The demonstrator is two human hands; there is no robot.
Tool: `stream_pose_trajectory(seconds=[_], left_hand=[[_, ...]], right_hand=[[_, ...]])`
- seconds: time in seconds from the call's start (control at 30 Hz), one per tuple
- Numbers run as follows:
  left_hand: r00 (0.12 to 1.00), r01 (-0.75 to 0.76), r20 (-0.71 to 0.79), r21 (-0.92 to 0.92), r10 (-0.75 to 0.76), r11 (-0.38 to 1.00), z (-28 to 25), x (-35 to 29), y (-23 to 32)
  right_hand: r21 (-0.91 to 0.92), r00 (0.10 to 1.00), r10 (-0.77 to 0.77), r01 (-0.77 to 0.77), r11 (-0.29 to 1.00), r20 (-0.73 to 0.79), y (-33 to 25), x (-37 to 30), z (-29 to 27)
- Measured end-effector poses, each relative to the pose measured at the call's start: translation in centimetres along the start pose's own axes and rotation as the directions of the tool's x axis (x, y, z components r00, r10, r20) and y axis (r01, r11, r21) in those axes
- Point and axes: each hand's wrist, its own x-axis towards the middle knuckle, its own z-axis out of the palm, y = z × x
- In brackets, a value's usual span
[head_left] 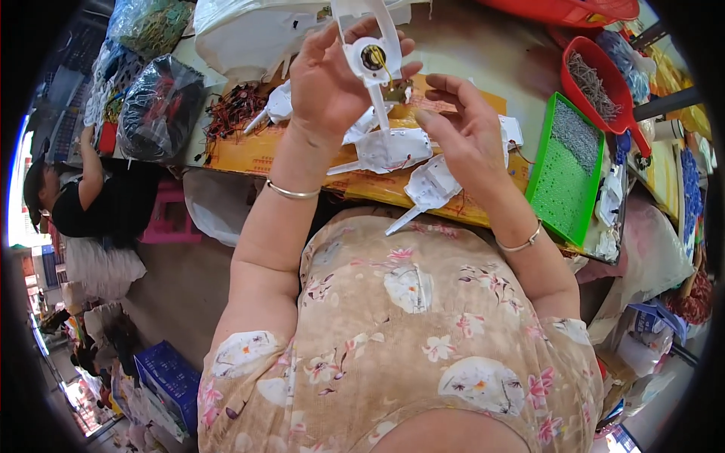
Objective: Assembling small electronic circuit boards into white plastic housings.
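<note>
My left hand is raised over the table, its fingers curled round a white plastic housing. A round dark part with a coppery ring sits in the middle of this housing, with yellow wires running from it. Beside the housing is a small circuit board. Close by on the right, my right hand has its fingers spread and nothing visible between them. Beneath both hands lie several similar white housings, among them one with thin wires and one nearer to me.
Yellow-brown sheeting covers the table's front. Tangled red and black wires lie at left, near a dark wrapped bundle. On the right are a green tray of small metal parts and a red scoop of pins. Another person sits far left.
</note>
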Motion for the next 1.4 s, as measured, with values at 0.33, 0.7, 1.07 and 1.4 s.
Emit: stream_pose_trajectory(seconds=[0.33, 0.7, 1.07, 1.4], left_hand=[[0.994, -0.098, 0.001, 0.413, 0.108, 0.905, -0.5, -0.5, 0.7], [0.985, 0.106, -0.16, 0.853, 0.063, 0.511, -1.0, 1.5, 3.2], [0.88, -0.369, 0.399, 0.916, 0.257, -0.157, -2.0, -2.1, -1.7], [0.892, -0.375, 0.387, 0.922, 0.234, -0.095, -2.2, -1.4, -2.9]], right_hand=[[0.061, 0.996, 0.091, -0.09, 0.994, -0.02, 1.3, 2.0, 1.3], [0.258, 0.918, 0.248, -0.333, 0.907, 0.309, 2.6, 2.8, 1.0], [0.526, 0.82, 0.434, -0.572, 0.63, 0.373, 2.3, 3.4, -2.0], [0.521, 0.735, 0.57, -0.671, 0.528, 0.367, 2.3, 3.0, -1.5]])
